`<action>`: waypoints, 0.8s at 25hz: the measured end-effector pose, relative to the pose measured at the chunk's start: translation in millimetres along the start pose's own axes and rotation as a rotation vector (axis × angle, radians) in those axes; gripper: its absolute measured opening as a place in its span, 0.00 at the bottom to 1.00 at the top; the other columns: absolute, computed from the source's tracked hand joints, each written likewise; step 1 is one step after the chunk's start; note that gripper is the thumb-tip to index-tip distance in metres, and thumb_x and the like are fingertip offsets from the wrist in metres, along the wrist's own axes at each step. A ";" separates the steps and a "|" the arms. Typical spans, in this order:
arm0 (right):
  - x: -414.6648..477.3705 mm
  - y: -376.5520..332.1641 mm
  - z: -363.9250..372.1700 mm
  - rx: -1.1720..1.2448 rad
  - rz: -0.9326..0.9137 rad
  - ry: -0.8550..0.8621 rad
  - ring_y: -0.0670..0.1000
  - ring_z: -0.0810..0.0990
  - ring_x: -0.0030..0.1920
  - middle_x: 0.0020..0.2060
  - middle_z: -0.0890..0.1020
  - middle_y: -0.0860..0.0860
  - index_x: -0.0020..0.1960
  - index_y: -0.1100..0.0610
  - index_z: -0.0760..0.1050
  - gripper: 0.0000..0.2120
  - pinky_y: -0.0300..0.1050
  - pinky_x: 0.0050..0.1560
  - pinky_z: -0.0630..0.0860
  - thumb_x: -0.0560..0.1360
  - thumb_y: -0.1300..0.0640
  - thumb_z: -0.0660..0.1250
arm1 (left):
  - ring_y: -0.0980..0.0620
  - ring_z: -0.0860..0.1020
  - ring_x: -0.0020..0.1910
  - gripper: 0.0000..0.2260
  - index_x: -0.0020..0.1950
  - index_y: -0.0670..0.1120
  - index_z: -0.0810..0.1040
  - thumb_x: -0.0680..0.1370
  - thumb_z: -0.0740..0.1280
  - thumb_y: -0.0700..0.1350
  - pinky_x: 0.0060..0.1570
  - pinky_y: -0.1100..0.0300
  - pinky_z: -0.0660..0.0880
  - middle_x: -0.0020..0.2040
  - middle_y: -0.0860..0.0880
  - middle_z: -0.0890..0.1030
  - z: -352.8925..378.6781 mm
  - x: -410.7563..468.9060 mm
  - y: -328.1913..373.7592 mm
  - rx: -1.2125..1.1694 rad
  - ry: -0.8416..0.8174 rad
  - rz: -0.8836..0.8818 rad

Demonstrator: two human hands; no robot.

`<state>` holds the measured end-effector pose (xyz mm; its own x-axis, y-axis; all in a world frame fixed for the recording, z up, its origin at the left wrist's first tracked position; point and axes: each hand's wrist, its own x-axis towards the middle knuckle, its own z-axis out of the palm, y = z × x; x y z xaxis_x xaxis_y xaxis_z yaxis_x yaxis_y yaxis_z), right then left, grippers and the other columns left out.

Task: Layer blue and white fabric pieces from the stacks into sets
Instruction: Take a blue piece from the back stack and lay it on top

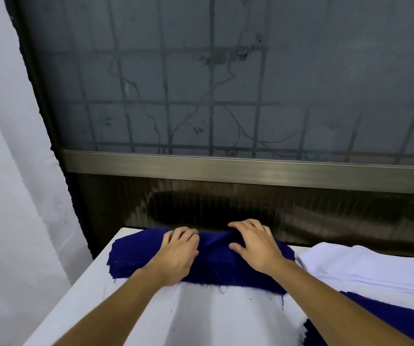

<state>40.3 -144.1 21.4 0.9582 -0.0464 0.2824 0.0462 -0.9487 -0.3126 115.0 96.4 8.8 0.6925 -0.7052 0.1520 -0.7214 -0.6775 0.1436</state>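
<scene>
A stack of dark blue fabric pieces [131,255] lies at the far edge of the white table [201,320]. Both my hands are on top of it. My left hand [178,253] has its fingers curled at the stack's far edge and pinches the top blue piece, which wrinkles toward the middle. My right hand [253,245] rests on the same piece with arched, spread fingers, the tips at the far edge and the thumb lying apart. A stack of white fabric pieces [365,265] sits just to the right of the blue stack.
More blue fabric [388,318] lies at the near right, partly under the white stack. A metal window sill [226,168] and a dark wall panel stand right behind the table. A white curtain [13,171] hangs at the left.
</scene>
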 end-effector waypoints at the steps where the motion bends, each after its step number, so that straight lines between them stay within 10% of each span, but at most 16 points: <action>1: 1.6 -2.8 0.8 -0.007 -0.017 0.010 0.47 0.64 0.73 0.67 0.75 0.42 0.73 0.43 0.69 0.21 0.49 0.76 0.56 0.81 0.47 0.65 | 0.53 0.59 0.75 0.08 0.62 0.60 0.69 0.86 0.55 0.49 0.76 0.51 0.55 0.73 0.57 0.66 -2.3 -1.4 -2.1 -0.063 -0.024 0.015; 4: 2.2 -6.5 -0.6 -0.053 -0.072 0.089 0.45 0.69 0.66 0.57 0.80 0.40 0.64 0.42 0.77 0.11 0.48 0.74 0.55 0.82 0.48 0.64 | 0.60 0.64 0.64 0.06 0.48 0.62 0.67 0.82 0.61 0.50 0.72 0.51 0.61 0.59 0.63 0.72 -7.2 -0.3 -2.8 -0.204 0.014 0.015; 9: -5.0 -10.7 -12.3 -0.054 -0.190 0.167 0.43 0.74 0.57 0.51 0.79 0.40 0.60 0.42 0.80 0.09 0.46 0.71 0.58 0.82 0.48 0.64 | 0.58 0.61 0.69 0.29 0.72 0.70 0.62 0.75 0.71 0.63 0.70 0.54 0.59 0.68 0.63 0.71 -25.9 17.2 28.8 -0.429 -0.033 -0.010; 13: -11.9 -6.2 -29.3 -0.109 -0.152 0.142 0.44 0.75 0.56 0.52 0.79 0.40 0.62 0.44 0.80 0.12 0.43 0.69 0.58 0.82 0.45 0.63 | 0.57 0.78 0.53 0.11 0.57 0.60 0.77 0.77 0.72 0.59 0.57 0.53 0.79 0.53 0.58 0.81 -42.2 22.7 35.2 -0.341 0.045 -0.048; 20: -34.3 22.4 -50.1 0.010 0.077 0.089 0.45 0.76 0.58 0.51 0.81 0.42 0.55 0.45 0.78 0.05 0.48 0.70 0.65 0.82 0.48 0.64 | 0.59 0.77 0.51 0.10 0.58 0.59 0.80 0.78 0.69 0.60 0.59 0.57 0.73 0.52 0.59 0.81 -66.8 -25.5 -31.3 0.034 -0.020 -0.109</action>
<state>-5.7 -179.4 50.2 0.9302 -0.1473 0.3363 -0.0237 -0.9382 -0.3452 119.7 149.6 65.7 0.7672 -0.6305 0.1175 -0.6413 -0.7570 0.1252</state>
